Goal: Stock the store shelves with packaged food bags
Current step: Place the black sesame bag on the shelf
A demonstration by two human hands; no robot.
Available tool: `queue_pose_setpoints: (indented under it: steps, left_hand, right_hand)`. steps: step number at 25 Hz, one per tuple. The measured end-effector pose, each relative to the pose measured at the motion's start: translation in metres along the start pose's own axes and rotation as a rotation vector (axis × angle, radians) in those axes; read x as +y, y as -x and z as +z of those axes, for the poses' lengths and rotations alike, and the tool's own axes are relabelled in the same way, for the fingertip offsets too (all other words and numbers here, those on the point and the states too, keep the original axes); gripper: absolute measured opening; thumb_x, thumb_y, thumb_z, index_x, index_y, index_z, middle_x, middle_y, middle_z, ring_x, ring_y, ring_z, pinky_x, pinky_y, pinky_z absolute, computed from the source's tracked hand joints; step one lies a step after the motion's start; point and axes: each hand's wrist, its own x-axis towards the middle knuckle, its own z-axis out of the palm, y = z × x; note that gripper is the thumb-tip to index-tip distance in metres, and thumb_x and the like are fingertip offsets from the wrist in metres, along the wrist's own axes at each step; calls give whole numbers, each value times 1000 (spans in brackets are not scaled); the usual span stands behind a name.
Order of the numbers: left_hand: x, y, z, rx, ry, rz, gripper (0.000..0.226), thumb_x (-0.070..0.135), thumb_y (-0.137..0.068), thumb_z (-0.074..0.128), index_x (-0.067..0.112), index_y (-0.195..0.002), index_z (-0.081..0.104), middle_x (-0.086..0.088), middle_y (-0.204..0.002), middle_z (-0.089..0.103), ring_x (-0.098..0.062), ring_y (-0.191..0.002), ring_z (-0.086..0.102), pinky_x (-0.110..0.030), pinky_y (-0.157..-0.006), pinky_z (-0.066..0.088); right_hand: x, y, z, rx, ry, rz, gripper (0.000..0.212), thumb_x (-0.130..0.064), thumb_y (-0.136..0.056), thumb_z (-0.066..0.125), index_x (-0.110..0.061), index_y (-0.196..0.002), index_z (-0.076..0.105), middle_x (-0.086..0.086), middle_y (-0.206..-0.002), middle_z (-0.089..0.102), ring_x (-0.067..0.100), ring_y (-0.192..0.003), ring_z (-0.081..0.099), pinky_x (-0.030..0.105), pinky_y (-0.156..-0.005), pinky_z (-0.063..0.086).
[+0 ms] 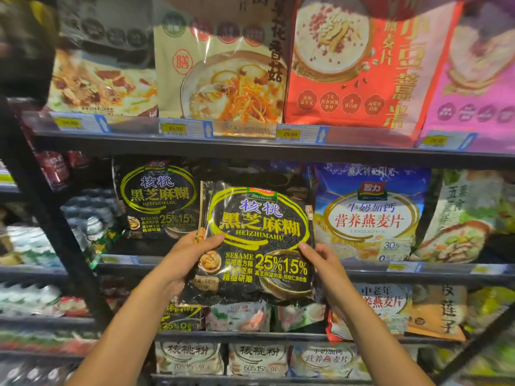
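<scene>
Held both bare forearms raised and angled inward, left forearm (pixel 133 324) from the lower left, right forearm (pixel 370 330) from the lower right, wrists near straight. Gripped the left edge of a black sesame paste bag (pixel 259 218) with the left hand (pixel 192 252), thumb (pixel 211 239) laid across the front, remaining fingers hidden behind. Gripped the right edge with the right hand (pixel 320 263), thumb (pixel 306 250) pressed on the front and pointing up and inward, other fingers out of sight behind, both hands at about the same height and well apart.
</scene>
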Motion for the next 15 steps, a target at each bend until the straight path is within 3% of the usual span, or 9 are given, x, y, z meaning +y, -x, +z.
queue_pose_setpoints:
  steps: [4, 8, 10, 12, 15]
  left_hand:
    - [-44, 34, 9, -87, 152, -124, 76, 50, -58, 96, 23, -125, 71, -4, -120, 79, -28, -114, 73, -50, -111, 48]
    - [-84, 73, 28, -63, 419, -301, 50, 22, -76, 82, 12, -121, 63, -13, -105, 81, -28, -93, 79, -54, -105, 52]
    - [-101, 88, 38, -66, 478, -374, 58, 21, -74, 80, 8, -128, 62, -20, -110, 79, -32, -92, 79, -55, -96, 58]
    - [-115, 102, 48, -90, 491, -423, 67, 28, -73, 82, 7, -134, 63, -23, -120, 76, -38, -104, 76, -57, -89, 61]
    - [-127, 131, 66, -104, 456, -449, 95, 39, -69, 95, 10, -148, 51, -18, -125, 74, -35, -112, 74, -53, -98, 58]
  right_hand:
    - [4, 41, -18, -210, -145, 254, 45, -36, -90, 76, -15, -128, 66, 13, -114, 80, 30, -101, 79, 38, -79, 64]
    - [11, 71, -40, -183, -3, 162, 43, -24, -88, 81, -16, -127, 64, 8, -107, 82, 26, -94, 80, 36, -76, 64]
    - [16, 84, -47, -161, 66, 131, 47, -21, -84, 84, -17, -127, 64, 5, -107, 82, 25, -96, 80, 37, -80, 63]
    - [21, 95, -52, -123, 109, 81, 42, -17, -84, 85, -18, -122, 67, 2, -104, 83, 20, -91, 80, 29, -71, 63]
    - [25, 112, -59, -120, 225, 20, 36, -28, -84, 85, -28, -117, 70, -6, -107, 82, 10, -93, 79, 27, -77, 59]
